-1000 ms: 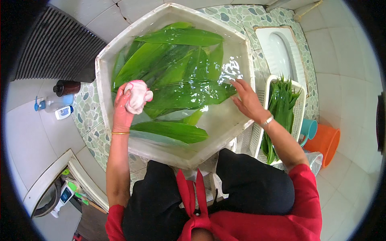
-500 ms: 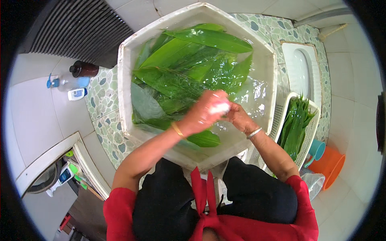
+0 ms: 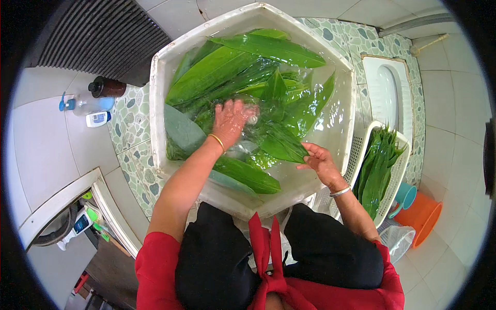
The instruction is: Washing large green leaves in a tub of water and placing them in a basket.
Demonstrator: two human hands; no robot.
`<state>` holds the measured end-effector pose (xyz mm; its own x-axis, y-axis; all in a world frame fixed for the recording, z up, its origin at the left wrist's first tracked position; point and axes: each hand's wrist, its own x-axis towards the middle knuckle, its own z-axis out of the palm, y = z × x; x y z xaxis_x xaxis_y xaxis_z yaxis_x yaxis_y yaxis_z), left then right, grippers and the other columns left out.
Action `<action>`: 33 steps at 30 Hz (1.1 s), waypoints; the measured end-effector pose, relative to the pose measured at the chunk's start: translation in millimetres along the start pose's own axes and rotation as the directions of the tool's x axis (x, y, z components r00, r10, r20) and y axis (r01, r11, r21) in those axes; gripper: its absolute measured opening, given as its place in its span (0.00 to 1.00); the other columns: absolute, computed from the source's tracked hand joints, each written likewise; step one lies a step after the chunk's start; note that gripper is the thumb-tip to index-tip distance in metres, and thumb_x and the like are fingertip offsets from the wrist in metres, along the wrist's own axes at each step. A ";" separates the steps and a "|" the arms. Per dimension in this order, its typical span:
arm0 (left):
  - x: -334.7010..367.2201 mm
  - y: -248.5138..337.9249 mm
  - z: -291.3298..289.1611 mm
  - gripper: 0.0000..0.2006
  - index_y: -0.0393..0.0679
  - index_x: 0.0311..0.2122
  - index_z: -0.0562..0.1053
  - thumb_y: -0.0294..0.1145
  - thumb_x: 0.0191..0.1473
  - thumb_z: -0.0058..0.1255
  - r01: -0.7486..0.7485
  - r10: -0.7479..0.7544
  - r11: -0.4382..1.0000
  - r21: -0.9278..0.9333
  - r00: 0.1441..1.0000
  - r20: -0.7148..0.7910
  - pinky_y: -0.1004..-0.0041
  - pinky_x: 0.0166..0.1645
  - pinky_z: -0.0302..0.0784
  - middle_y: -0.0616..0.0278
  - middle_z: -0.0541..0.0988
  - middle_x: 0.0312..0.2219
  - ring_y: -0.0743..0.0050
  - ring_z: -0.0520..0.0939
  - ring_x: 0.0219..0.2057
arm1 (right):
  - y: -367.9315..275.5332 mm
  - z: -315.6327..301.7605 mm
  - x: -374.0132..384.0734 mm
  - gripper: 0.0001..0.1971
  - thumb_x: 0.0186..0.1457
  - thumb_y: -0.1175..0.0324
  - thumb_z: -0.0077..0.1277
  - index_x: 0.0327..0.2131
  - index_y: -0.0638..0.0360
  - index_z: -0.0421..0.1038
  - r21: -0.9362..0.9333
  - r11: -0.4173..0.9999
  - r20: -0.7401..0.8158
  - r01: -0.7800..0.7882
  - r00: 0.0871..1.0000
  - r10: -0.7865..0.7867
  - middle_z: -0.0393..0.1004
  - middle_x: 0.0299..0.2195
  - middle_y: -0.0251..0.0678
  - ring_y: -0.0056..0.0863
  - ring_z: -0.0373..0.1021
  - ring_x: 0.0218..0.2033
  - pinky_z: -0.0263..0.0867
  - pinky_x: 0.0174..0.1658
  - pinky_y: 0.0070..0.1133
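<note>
A white many-sided tub stands before my knees, filled with water and long broad green leaves. My left hand lies palm down in the water near the middle of the tub, its fingers spread over the leaves. Splashing water partly hides its fingertips and thumb. Between the thumb and fingers of my right hand is the pointed end of a green leaf, at the tub's right side. The rest of that leaf slants left into the water, toward my left hand.
Right of the tub, a white slotted basket holds a bundle of leaves. Beside it are a teal mug, an orange bucket and a squat toilet. Bottles lie at the left, below a black ridged panel.
My hands were together over the tub and have drawn apart. The left went left and down into the water; the right moved slightly right and nearer, now with a leaf tip in it.
</note>
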<state>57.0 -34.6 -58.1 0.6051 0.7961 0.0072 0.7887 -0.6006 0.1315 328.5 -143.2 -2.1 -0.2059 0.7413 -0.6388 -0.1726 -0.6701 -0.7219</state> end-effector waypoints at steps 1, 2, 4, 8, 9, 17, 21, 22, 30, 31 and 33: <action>2.1 -4.3 -6.3 0.19 0.62 0.45 0.68 0.26 0.47 0.40 0.080 -0.072 0.995 -0.061 0.990 0.123 0.51 0.42 0.60 0.59 0.65 0.37 0.60 0.66 0.42 | -4.0 -0.2 -1.6 0.20 0.52 0.85 0.34 0.50 0.67 0.59 -0.002 1.000 -0.001 -0.001 1.000 0.001 0.68 0.45 0.36 0.23 0.68 0.40 0.71 0.42 0.22; 3.6 -9.1 -4.1 0.18 0.59 0.44 0.68 0.26 0.46 0.43 0.109 -0.107 0.994 -0.034 0.993 0.042 0.53 0.43 0.62 0.57 0.66 0.38 0.57 0.68 0.41 | -9.7 -0.6 -3.2 0.19 0.52 0.85 0.35 0.49 0.67 0.60 -0.028 0.999 -0.002 -0.015 1.000 0.015 0.68 0.45 0.35 0.23 0.68 0.39 0.71 0.41 0.22; 2.0 -26.6 -6.8 0.18 0.55 0.43 0.68 0.23 0.45 0.43 0.242 -0.234 0.950 -0.196 0.970 0.062 0.55 0.41 0.62 0.56 0.67 0.36 0.55 0.68 0.39 | -14.4 4.1 0.3 0.18 0.52 0.84 0.36 0.48 0.68 0.61 -0.053 0.998 0.008 -0.022 1.000 0.023 0.68 0.44 0.35 0.23 0.68 0.39 0.72 0.39 0.21; 10.1 4.4 -58.5 0.17 0.47 0.41 0.68 0.21 0.43 0.45 0.266 -0.333 0.740 -0.617 0.943 0.007 0.63 0.41 0.66 0.52 0.70 0.33 0.54 0.71 0.36 | -1.1 7.5 13.6 0.17 0.51 0.85 0.40 0.46 0.67 0.62 0.063 0.996 -0.067 -0.055 0.996 0.059 0.69 0.42 0.37 0.23 0.69 0.38 0.71 0.40 0.21; 9.8 15.3 -67.5 0.17 0.46 0.42 0.68 0.22 0.43 0.44 0.198 -0.287 0.619 -0.760 0.958 0.016 0.64 0.42 0.66 0.52 0.70 0.33 0.54 0.71 0.36 | 2.4 14.5 18.9 0.16 0.50 0.85 0.41 0.45 0.67 0.63 0.109 0.992 -0.078 -0.055 0.995 0.064 0.69 0.41 0.37 0.24 0.69 0.38 0.71 0.40 0.21; -7.5 93.7 -41.9 0.19 0.54 0.45 0.69 0.27 0.44 0.48 0.039 -0.043 0.795 -0.606 0.999 0.008 0.62 0.40 0.60 0.60 0.64 0.33 0.60 0.67 0.37 | 7.1 30.3 32.1 0.21 0.45 0.87 0.45 0.46 0.68 0.62 0.348 0.927 0.013 -0.143 0.989 0.147 0.70 0.39 0.38 0.26 0.69 0.38 0.71 0.42 0.25; -6.6 47.7 -13.2 0.21 0.57 0.45 0.68 0.26 0.43 0.48 0.023 -0.026 0.936 -0.352 1.000 -0.003 0.61 0.39 0.56 0.61 0.63 0.31 0.63 0.64 0.36 | -10.6 24.5 14.3 0.19 0.46 0.87 0.44 0.46 0.69 0.63 0.292 0.938 -0.007 -0.186 0.980 0.197 0.70 0.38 0.36 0.23 0.69 0.33 0.73 0.38 0.22; -9.2 36.9 -6.0 0.19 0.58 0.44 0.69 0.26 0.44 0.46 0.069 -0.052 0.959 -0.274 0.996 0.066 0.61 0.39 0.56 0.62 0.65 0.32 0.63 0.65 0.37 | -11.8 23.8 10.0 0.19 0.47 0.86 0.43 0.46 0.69 0.63 0.262 0.956 -0.004 -0.136 0.990 0.142 0.70 0.38 0.36 0.22 0.69 0.33 0.73 0.37 0.22; -4.5 -9.6 4.7 0.20 0.52 0.45 0.69 0.25 0.43 0.45 0.172 -0.174 0.985 -0.030 0.983 -0.056 0.59 0.43 0.58 0.55 0.69 0.39 0.59 0.65 0.42 | -72.1 11.1 -35.5 0.17 0.48 0.83 0.42 0.44 0.67 0.65 0.050 0.998 -0.084 0.030 0.996 -0.026 0.72 0.35 0.33 0.19 0.69 0.31 0.71 0.31 0.17; -7.2 -14.5 4.7 0.20 0.52 0.45 0.69 0.25 0.43 0.45 0.176 -0.177 0.984 -0.025 0.983 -0.055 0.59 0.43 0.58 0.55 0.69 0.39 0.59 0.65 0.42 | -82.5 12.8 -40.9 0.17 0.48 0.83 0.42 0.44 0.67 0.65 0.051 0.998 -0.078 0.029 0.997 -0.025 0.72 0.35 0.33 0.19 0.69 0.31 0.71 0.31 0.17; -6.4 -20.8 4.8 0.21 0.50 0.46 0.68 0.25 0.42 0.46 0.247 -0.239 0.969 -0.021 0.953 0.184 0.61 0.43 0.61 0.54 0.69 0.40 0.58 0.66 0.42 | -106.1 11.5 -53.3 0.16 0.48 0.82 0.43 0.43 0.67 0.65 0.159 0.956 -0.054 0.247 0.969 -0.241 0.72 0.33 0.34 0.18 0.69 0.30 0.71 0.30 0.16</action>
<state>37.2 -27.5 -65.6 0.4082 0.8890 -0.2074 0.9113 -0.3833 0.1504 346.7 -112.0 111.6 -0.1054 0.8820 -0.4593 -0.3694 -0.4636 -0.8054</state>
